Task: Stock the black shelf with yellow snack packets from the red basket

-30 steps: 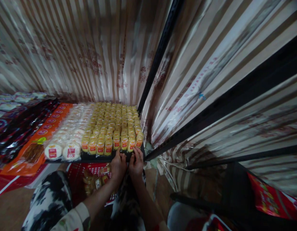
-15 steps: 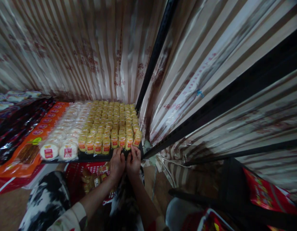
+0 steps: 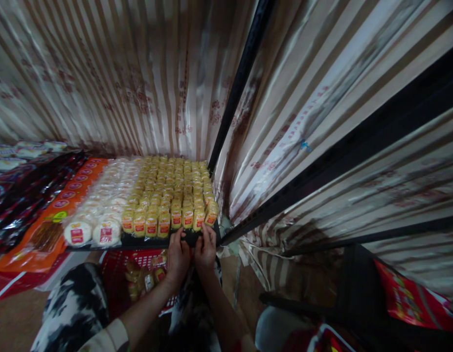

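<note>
Small yellow packaged cakes [image 3: 176,217] with red and white labels stand in tight rows on a dark shelf [image 3: 138,242]. At the shelf's front edge, below these rows, is my left hand [image 3: 178,256], its fingers loosely bent and apart from the thumb; nothing shows in it. My right hand [image 3: 205,249] is beside it, fingers stretched up to the foot of the front packets near the right end. The rightmost front packet [image 3: 212,213] leans slightly. Whether the fingertips press on the packets is hard to see in the dim light.
Round white packaged cakes [image 3: 106,231], an orange snack bag [image 3: 52,222] and dark shiny packs [image 3: 32,190] lie farther left. Under the shelf, a red basket [image 3: 116,264] holds loose yellow packets. Black shelf posts [image 3: 237,83] and a striped curtain [image 3: 156,73] enclose the corner.
My left fingertips have drawn back slightly from the packets and bent more. The right hand stays at the front row. The view has shifted slightly.
</note>
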A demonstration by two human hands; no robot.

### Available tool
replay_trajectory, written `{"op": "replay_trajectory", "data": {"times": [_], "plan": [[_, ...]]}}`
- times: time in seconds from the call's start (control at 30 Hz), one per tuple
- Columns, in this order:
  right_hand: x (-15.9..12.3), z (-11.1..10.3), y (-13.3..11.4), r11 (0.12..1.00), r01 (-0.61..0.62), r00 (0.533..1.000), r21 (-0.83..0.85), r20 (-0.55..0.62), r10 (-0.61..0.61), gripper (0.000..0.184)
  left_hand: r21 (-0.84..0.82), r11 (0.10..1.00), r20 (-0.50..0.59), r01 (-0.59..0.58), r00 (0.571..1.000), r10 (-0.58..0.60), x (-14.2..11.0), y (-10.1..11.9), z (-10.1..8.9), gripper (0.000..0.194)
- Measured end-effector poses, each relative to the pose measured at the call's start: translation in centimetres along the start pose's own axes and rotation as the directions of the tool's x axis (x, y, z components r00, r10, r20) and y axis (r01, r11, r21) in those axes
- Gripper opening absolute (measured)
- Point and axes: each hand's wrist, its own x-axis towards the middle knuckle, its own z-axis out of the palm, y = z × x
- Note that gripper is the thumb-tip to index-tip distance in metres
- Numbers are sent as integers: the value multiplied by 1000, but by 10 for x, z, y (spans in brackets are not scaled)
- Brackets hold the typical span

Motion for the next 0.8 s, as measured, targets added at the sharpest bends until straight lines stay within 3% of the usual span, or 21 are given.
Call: {"op": "replay_trajectory", "data": {"times": [0.2, 0.37, 0.67, 0.8], "plan": [[1, -1, -5, 998, -50, 995, 34, -85, 52, 47, -68, 997, 48, -29, 998, 32, -3, -1, -15, 36], [13, 2, 1, 992, -125, 990, -3, -64, 124, 53, -81, 995, 138, -51, 988, 62, -5, 2, -17, 36], [22, 1, 6, 997, 14, 1000, -81, 15, -13, 46, -144, 989, 173, -24, 984, 49, -14, -2, -15, 32], [25, -6, 4, 1000, -2, 1000, -10, 24, 2, 42, -218, 976, 126, -21, 991, 50, -14, 20, -23, 26]]}}
